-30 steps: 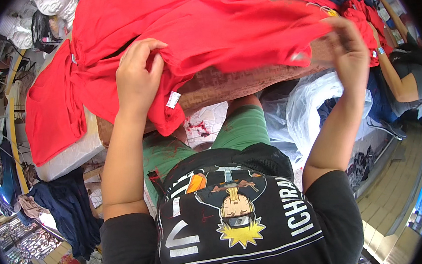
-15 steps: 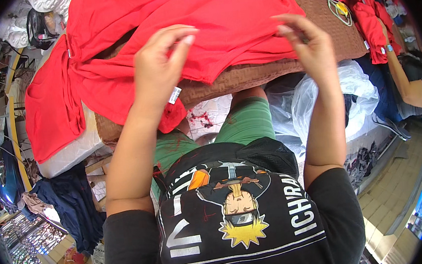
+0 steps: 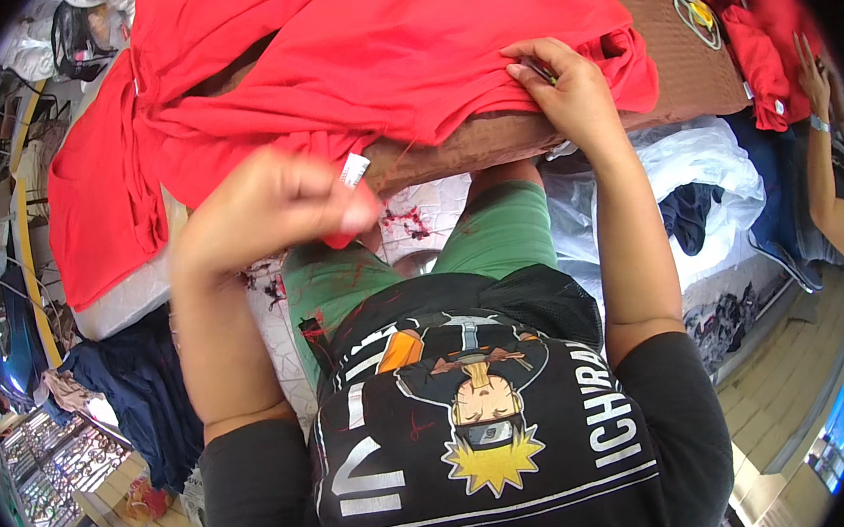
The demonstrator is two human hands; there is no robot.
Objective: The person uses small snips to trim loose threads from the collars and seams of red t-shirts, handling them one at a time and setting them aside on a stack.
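Observation:
A large red garment (image 3: 384, 56) lies spread and rumpled over a brown padded surface in front of me. My left hand (image 3: 281, 201) is over its near edge, with the fingers curled and smeared by motion. Beside that hand a white label (image 3: 355, 169) sticks out from the red cloth. My right hand (image 3: 567, 90) rests at the garment's near edge, thumb and fingers drawn together. A small dark, slim thing shows between them, too little to name.
The brown padded surface (image 3: 707, 78) carries a looped pale cord with a yellow piece (image 3: 699, 13). At right, a co-worker's hand (image 3: 813, 79) is by more red cloth (image 3: 757, 58). Below lies a clear plastic bag (image 3: 709, 163) with dark cloth. Navy cloth (image 3: 142, 388) hangs at left.
Both hands have come down from above the garment. My left hand swung toward me and left, beside the label; the right moved in to the cloth. The garment's right side has shifted rightward.

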